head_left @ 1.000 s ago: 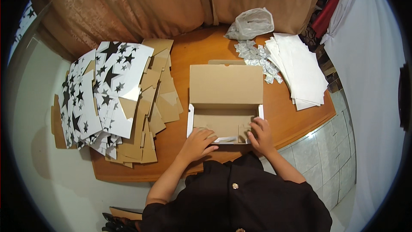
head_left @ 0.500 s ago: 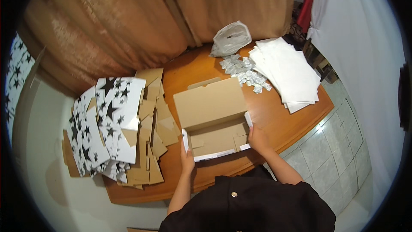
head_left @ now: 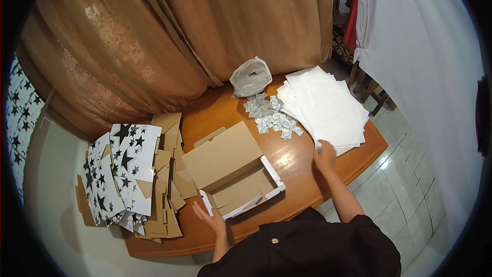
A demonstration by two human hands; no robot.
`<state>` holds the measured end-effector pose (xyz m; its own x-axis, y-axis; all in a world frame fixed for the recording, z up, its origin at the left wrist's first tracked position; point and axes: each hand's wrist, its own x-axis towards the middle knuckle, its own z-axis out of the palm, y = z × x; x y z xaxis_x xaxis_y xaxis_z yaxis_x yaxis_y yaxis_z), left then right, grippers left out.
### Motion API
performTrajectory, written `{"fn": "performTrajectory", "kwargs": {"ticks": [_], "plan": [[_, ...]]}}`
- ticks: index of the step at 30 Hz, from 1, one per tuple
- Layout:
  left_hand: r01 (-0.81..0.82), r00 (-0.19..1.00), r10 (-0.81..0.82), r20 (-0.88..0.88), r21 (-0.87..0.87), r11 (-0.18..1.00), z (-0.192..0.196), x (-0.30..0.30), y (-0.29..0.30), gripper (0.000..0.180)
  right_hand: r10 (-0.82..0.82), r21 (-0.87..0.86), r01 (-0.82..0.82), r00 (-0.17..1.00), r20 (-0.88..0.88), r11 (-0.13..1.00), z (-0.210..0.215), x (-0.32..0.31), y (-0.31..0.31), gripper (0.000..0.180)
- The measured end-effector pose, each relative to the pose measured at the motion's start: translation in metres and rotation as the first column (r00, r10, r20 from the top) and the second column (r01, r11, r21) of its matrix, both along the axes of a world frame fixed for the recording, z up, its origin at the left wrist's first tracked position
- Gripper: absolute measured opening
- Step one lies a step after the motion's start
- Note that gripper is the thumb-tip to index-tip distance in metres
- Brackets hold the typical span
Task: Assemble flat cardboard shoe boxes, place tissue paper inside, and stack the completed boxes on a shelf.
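Note:
An open cardboard box [head_left: 241,187] with white outer walls and a raised lid lies on the wooden table [head_left: 302,182]. My left hand [head_left: 207,218] rests flat against the box's near left corner, fingers spread. My right hand [head_left: 325,156] has reached to the right and touches the near edge of a stack of white paper sheets [head_left: 325,107]; its fingers pinch at a sheet's corner, though the grip is hard to make out.
A pile of flat box blanks [head_left: 133,174], white with black stars, covers the table's left end. Several small silver-white packets [head_left: 269,115] lie beside a crumpled white plastic bag [head_left: 251,77]. Brown curtains hang behind, a white cloth to the right, tiled floor below.
My right hand left the box and moved right to the paper stack. My left hand slid to the box's left corner. The view swung, so the box appears turned.

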<state>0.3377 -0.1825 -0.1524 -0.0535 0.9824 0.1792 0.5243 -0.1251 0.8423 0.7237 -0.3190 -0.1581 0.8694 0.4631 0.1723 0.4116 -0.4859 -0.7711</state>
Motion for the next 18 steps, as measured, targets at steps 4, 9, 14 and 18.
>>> {"fn": "performTrajectory", "kwargs": {"ticks": [4, 9, 14, 18], "plan": [[0.001, 1.0, -0.001, -0.001, 0.212, 0.977, 0.049, 0.045, -0.007, 0.063, -0.043, -0.263, 0.178, 0.892, 0.451, 0.948, -0.028, 0.046, -0.031, 0.026], [0.099, 0.994, -0.111, 0.015, 0.347, 0.933, 0.081, 0.095, -0.019, 0.06, 0.17, -0.408, 0.016, 0.894, 0.415, 0.913, -0.027, 0.062, -0.04, 0.014], [0.266, 0.941, -0.311, 0.135, 0.275, 0.924, 0.079, 0.138, -0.041, 0.05, 0.018, -0.139, 0.064, 0.853, 0.522, 0.988, -0.011, 0.061, -0.034, 0.006], [0.41, 0.874, -0.453, 0.177, 0.231, 0.882, 0.087, 0.176, -0.054, 0.042, 0.022, -0.115, 0.028, 0.911, 0.413, 0.993, 0.003, 0.069, -0.033, 0.012]]}}
